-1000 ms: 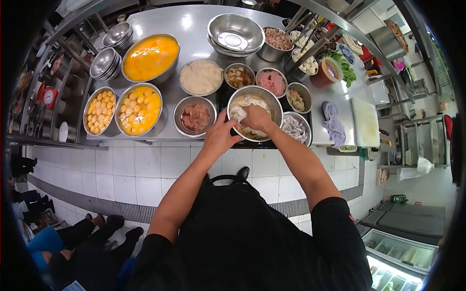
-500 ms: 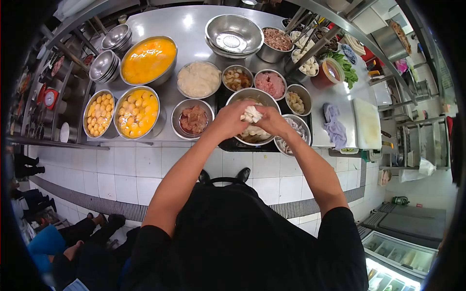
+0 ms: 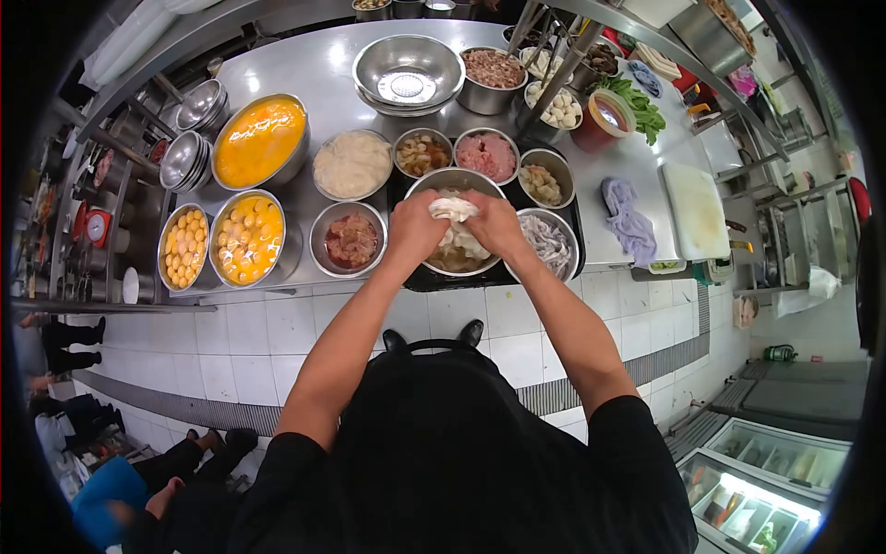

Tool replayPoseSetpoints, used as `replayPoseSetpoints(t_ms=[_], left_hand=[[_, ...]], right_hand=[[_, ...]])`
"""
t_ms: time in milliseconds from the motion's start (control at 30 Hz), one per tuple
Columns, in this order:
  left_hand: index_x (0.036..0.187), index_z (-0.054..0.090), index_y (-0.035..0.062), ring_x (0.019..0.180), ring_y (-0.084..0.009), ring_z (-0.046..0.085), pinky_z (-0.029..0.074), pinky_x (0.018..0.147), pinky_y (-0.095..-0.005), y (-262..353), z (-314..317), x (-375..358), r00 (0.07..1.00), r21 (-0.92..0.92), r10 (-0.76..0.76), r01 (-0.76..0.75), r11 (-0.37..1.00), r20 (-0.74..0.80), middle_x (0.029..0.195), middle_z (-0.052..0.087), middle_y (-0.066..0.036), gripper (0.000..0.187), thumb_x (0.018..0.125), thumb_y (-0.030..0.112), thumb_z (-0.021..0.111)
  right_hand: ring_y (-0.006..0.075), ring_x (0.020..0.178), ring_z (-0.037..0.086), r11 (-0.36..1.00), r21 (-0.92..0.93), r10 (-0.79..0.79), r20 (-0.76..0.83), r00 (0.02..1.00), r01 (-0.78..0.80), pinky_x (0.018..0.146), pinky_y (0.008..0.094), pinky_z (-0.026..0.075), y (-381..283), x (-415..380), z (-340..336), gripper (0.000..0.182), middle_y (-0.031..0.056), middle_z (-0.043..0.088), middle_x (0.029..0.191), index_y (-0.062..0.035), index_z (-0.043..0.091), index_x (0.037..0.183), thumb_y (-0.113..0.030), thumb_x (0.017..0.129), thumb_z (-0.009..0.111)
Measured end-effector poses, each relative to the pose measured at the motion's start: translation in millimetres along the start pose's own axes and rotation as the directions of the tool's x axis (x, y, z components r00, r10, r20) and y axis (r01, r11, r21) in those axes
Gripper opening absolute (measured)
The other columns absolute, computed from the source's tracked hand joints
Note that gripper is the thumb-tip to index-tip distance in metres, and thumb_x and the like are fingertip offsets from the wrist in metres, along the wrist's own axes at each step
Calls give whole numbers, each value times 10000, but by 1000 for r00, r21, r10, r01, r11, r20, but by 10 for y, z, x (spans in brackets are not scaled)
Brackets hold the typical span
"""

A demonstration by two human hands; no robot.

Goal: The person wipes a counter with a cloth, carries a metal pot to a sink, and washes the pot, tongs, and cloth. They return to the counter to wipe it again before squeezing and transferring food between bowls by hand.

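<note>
Squeezing a pale, limp white food lump (image 3: 453,209) between left hand (image 3: 415,227) and right hand (image 3: 492,223) above the near round steel bowl (image 3: 423,185), both clenched, risks drips missing it.

Single head-worn camera looking steeply down over person's own chest and arms, facing forward onto steel counter (image 3: 323,65); fisheye lens bending edges, dark vignette ringing frame; hands sitting near centre, tiled floor (image 3: 231,342) showing below; no second view sharing scene
</note>
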State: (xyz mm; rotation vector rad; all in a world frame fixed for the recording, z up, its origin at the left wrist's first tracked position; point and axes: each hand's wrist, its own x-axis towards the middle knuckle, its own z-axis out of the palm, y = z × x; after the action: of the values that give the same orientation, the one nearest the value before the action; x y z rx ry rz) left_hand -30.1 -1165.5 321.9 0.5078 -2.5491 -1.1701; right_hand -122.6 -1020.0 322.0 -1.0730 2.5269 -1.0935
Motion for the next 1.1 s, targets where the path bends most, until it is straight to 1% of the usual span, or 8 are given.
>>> replayPoseSetpoints(t_ms=[267,500,600,700,800,900,1000,1100], left_hand=[[974,669,28,884,-364,639,498,784,-419,0,-236,-24,999,109,21,-17,994,-35,925,670,-192,301,684,106,665],[1116,642,54,987,-367,613,489,865,-391,39,-209,-35,959,144,19,-62,988,283,1077,642,-207,433,690,120,690],[1191,593,36,973,-324,638,495,877,-394,9,-118,-27,980,31,87,-94,995,182,1081,659,-159,529,690,153,718],[1227,551,20,918,-259,653,504,862,-355,-77,36,48,958,-381,51,64,923,283,1078,663,-119,583,688,138,740],[1168,588,11,867,-212,647,504,830,-337,-96,157,95,922,-641,-61,313,701,383,1012,673,-97,508,699,129,743],[1095,629,17,850,-240,660,504,796,-349,-101,194,80,959,-488,-40,179,854,282,958,686,-111,418,698,102,730],[1031,649,21,823,-168,651,501,735,-316,-46,207,116,989,-306,-6,53,950,151,908,692,-82,336,699,31,695],[1013,661,28,846,-250,669,500,742,-341,75,174,120,993,-209,-59,80,975,106,906,691,-144,315,703,78,688]], right_hand=[[377,863,644,995,-13,94,-105,990,-96,780,426,508,142,-20,-162,327,217,668,895,-84,678,1058,-128,737,639],[309,860,675,991,69,117,-61,991,-113,785,377,516,195,40,-271,313,196,685,946,-25,647,1075,-95,771,663],[185,865,658,868,463,157,84,984,-178,785,310,511,313,14,-289,277,110,684,962,-23,636,1074,-35,797,636],[108,874,608,642,740,135,145,980,-198,781,262,496,247,-4,-286,261,53,659,971,-25,624,1078,-7,817,617],[151,853,645,640,757,87,96,992,-129,772,283,507,296,46,-136,281,89,680,944,-32,638,1072,-33,791,644],[250,848,678,926,376,23,-2,1000,-20,760,327,518,212,69,-119,312,162,686,926,-44,650,1073,-89,765,672],[352,860,657,983,116,154,-86,984,-144,762,388,518,-92,23,-119,326,218,667,915,-46,662,1054,-132,740,674],[385,851,637,996,59,83,-250,965,-70,758,435,505,-138,-4,9,281,226,659,912,-39,667,1010,-132,746,653]])
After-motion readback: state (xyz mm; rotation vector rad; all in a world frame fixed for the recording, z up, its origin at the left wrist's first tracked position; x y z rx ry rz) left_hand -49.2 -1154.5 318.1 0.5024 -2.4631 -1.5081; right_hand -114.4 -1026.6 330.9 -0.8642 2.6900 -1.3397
